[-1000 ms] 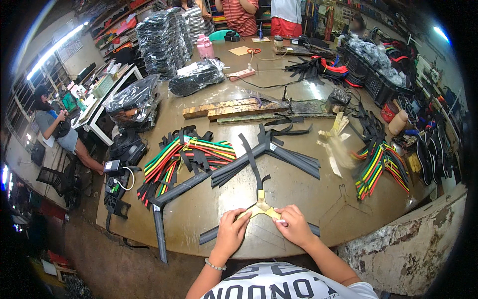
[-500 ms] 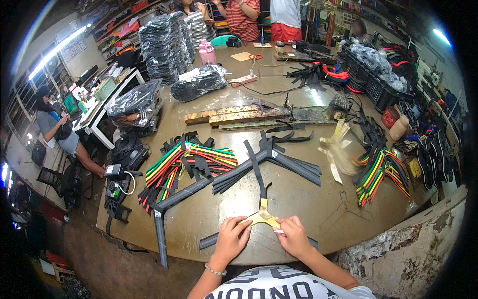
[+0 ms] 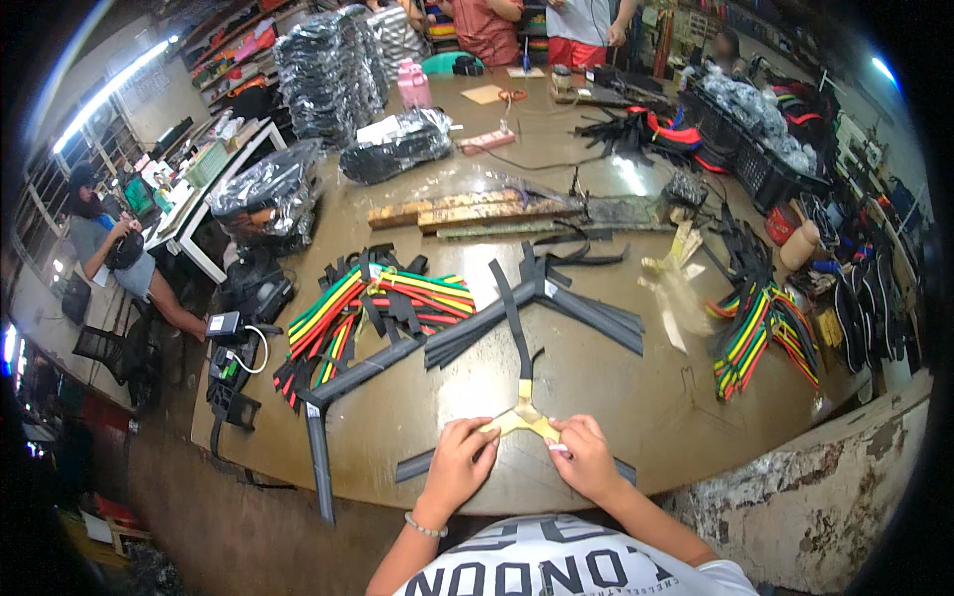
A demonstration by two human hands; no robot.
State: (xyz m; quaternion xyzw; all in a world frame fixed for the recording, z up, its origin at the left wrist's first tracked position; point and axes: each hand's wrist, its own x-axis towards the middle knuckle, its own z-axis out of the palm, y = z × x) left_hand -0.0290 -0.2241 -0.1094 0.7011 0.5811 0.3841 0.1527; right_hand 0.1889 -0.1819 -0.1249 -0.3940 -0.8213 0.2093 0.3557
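Note:
A yellow Y-shaped template (image 3: 524,417) lies near the table's front edge, over black webbing straps. One black strap (image 3: 514,323) runs away from its top arm; others stick out beyond both hands. My left hand (image 3: 463,459) pinches the template's left arm between thumb and fingers. On its right arm my right hand (image 3: 584,459) is closed, with a small white stick (image 3: 559,447), its kind unclear, also between the fingers. Just beyond lies a stack of joined dark grey straps (image 3: 586,320). To the left, a long dark strap (image 3: 368,382) bends at a white-marked joint.
Striped strap bundles lie left (image 3: 378,298) and right (image 3: 760,343). Beyond are wooden bars (image 3: 477,217), yellow templates (image 3: 676,263), a pink power strip (image 3: 486,141) and plastic-wrapped stacks (image 3: 323,84). A black crate (image 3: 760,164) stands far right. Several people are around the table.
The whole view has shifted slightly. Both hands keep hold of the yellow template in nearly the same place. At the far side, people have changed their arm positions.

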